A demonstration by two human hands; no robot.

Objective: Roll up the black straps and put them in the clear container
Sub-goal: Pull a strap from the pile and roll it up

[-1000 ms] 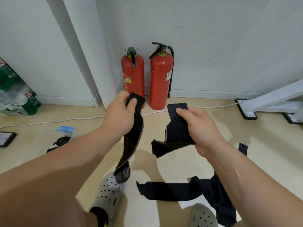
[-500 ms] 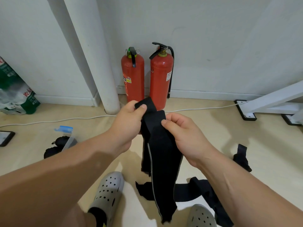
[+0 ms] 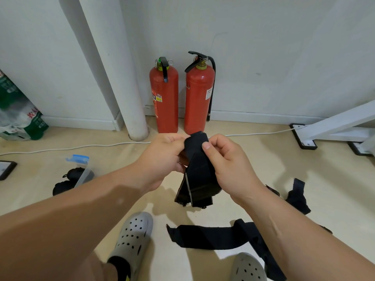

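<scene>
A folded black strap (image 3: 197,177) hangs in front of me, its top end doubled over. My left hand (image 3: 162,157) grips that top end from the left and my right hand (image 3: 229,165) pinches it from the right, thumb on the front. More black straps (image 3: 211,236) lie on the floor below, and another black strap (image 3: 297,197) lies to the right. The clear container (image 3: 82,173) with a blue lid clip lies on the floor at the left, with rolled black straps (image 3: 70,178) in and beside it.
Two red fire extinguishers (image 3: 182,98) stand against the wall beside a white pipe (image 3: 129,88). A white cable (image 3: 81,147) runs along the floor. White table legs (image 3: 332,128) stand at the right, a green bag (image 3: 18,112) at the left. My grey clogs (image 3: 132,240) are below.
My hands came together from holding the strap's two ends apart. The strap is now folded double and hangs shorter, with its top end folded over between my fingers.
</scene>
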